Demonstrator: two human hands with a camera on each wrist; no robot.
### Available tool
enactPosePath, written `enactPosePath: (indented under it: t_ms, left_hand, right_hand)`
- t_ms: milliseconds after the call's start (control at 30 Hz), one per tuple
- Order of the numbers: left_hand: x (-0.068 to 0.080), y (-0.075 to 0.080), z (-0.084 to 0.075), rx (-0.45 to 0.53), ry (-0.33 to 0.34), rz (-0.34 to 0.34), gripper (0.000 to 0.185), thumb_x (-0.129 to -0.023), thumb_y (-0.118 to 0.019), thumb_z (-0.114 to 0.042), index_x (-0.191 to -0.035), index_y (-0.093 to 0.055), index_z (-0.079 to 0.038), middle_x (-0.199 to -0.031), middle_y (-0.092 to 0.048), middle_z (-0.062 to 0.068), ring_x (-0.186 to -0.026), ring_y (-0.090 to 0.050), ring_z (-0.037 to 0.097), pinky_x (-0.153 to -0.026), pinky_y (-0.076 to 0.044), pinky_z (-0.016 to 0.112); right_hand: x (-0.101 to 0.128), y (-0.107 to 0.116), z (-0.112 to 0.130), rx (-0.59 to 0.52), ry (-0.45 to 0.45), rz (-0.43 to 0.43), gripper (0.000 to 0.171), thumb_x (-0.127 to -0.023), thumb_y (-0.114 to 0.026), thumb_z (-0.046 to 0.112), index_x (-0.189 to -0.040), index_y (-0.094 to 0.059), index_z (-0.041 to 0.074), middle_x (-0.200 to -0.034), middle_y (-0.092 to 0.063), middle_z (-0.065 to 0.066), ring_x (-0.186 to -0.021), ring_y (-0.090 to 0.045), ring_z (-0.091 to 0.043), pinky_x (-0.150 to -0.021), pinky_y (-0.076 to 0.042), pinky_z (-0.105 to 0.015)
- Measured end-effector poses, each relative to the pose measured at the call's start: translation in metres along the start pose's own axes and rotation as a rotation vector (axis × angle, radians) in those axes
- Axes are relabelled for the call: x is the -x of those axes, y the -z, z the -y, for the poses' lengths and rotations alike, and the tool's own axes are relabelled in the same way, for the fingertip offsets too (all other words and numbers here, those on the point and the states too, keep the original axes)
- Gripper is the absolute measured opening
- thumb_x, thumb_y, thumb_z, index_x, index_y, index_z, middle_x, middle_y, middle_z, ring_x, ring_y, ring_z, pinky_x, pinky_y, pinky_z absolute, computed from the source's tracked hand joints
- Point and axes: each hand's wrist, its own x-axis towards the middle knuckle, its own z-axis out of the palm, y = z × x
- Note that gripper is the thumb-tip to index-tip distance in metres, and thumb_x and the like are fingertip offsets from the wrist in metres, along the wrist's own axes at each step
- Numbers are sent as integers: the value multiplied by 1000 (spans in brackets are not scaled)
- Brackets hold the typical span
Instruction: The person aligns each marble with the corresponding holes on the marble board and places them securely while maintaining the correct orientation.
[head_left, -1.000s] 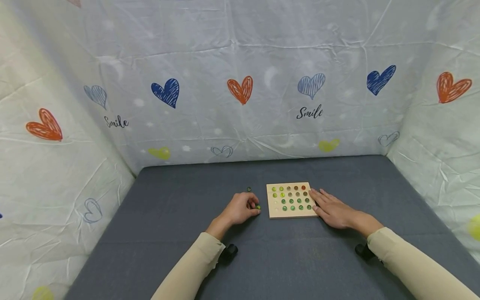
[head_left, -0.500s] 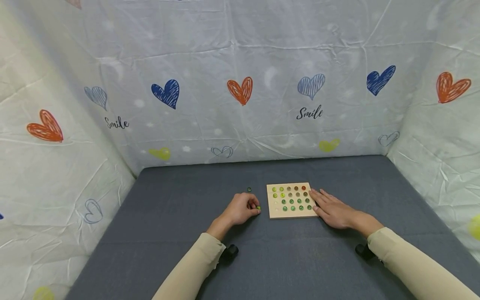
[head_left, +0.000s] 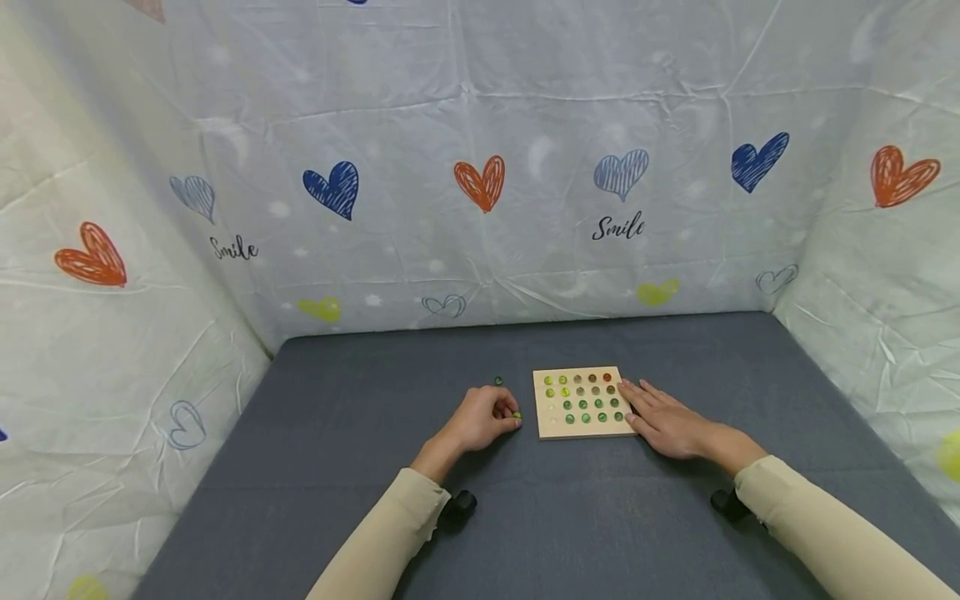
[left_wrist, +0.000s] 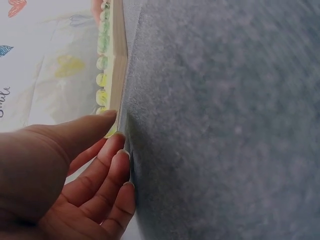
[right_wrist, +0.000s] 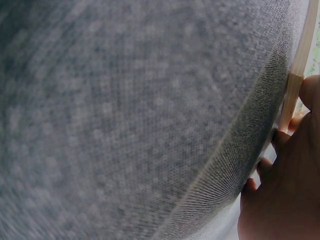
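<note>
A square wooden board lies on the grey table, with green, yellow, brown and red marbles in most of its holes. My left hand rests just left of it, fingers curled. Thumb and forefinger pinch a green marble. In the left wrist view the marble sits under my thumb tip beside the board's edge. My right hand lies flat with straight fingers against the board's right side. The right wrist view shows that hand next to the board's corner.
One dark loose marble lies on the table behind my left hand. The grey cloth surface is walled on three sides by a white sheet printed with hearts. Black wrist mounts sit by both sleeves.
</note>
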Motion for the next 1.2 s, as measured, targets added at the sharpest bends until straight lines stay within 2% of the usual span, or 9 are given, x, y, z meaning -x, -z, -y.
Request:
enactPosePath:
  t_ms: [200,500,733,1000,1200]
  left_hand:
    - [-3,-1,-5,25,-14,-8,7,-93,-77,-12,-97,-72,-8,-84,-66,-1,-72,-58,10,-67,-50,29]
    - [-6,-5,-12,43,-16,-4,9,-93,-77,-12,-99,-72,-8,-86,-65,-1,-74,-58,11,-68,-50,29]
    - [-11,-8,-16,54,-30,-10,9,-93,-77,-11,-98,-71,-7,-85,-65,0,-73,-57,11,-67,-49,28]
    - [-17,-14,-19,64,-32,-15,9,-92,-77,-9,-99,-71,-7,-84,-65,0,-73,-58,10,-67,-49,27]
    - [-24,-18,-21,94,-41,-18,9,-92,-77,-10,-97,-70,-7,-83,-64,0,-72,-58,10,-68,-49,27]
  right_hand:
    - [2,3,4,-13,13,-14,60,-113,-38,30,-160,-22,-3,-167,-20,-22,-153,-15,-47,-121,-16,-59]
    - [5,8,9,-23,35,-13,61,-113,-34,35,-160,-23,-2,-166,-21,-25,-151,-16,-51,-119,-17,-62]
    - [4,6,8,-9,22,-6,62,-113,-34,35,-161,-21,-1,-167,-20,-22,-152,-15,-48,-120,-16,-60]
    - [6,11,13,-25,40,-10,60,-113,-37,32,-160,-24,-3,-165,-23,-27,-149,-17,-53,-117,-18,-65]
    - [6,12,14,-12,13,7,60,-113,-37,30,-161,-22,-2,-166,-20,-25,-151,-16,-51,-119,-17,-63]
